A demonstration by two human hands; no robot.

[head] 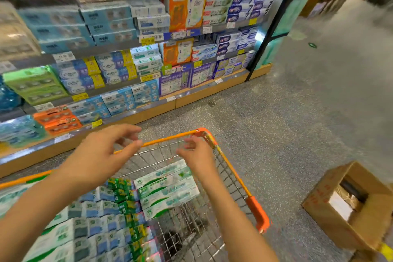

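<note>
Orange is the colour to watch, the rim of the wire shopping cart (pixel 170 139) running across the bottom of the view, and both hands are up over the basket right now. Left hand (pixel 104 153) hovers above the far rail, its fingers (pixel 129 132) spread and loosely bent, thumb apart from the rest, nothing between them. The thumb tip lines up with the orange bar, though whether it touches I cannot tell through the blur. Right hand (pixel 196 157) sits near the cart's far right corner, its fingers (pixel 191 140) relaxed and slightly curled, holding nothing, just short of the orange corner piece. Down in the basket, directly under the two wrists, lies a stack of white-and-green toothpaste packs (pixel 168 189), flat on their sides against the right half of the wire. Beside them on the left, a bigger block of blue, white and green packs (pixel 95 219) fills the cart up to the near edge. Bare wire mesh shows at the bottom right of the basket. Beyond the cart, the store shelves (pixel 148 112) are packed with boxed toothpaste in blue, orange, green and purple, with yellow price tags along the edges. Off to the right, on the grey speckled floor (pixel 287 123), an open cardboard box (pixel 331 208) stands well apart from the cart.
</note>
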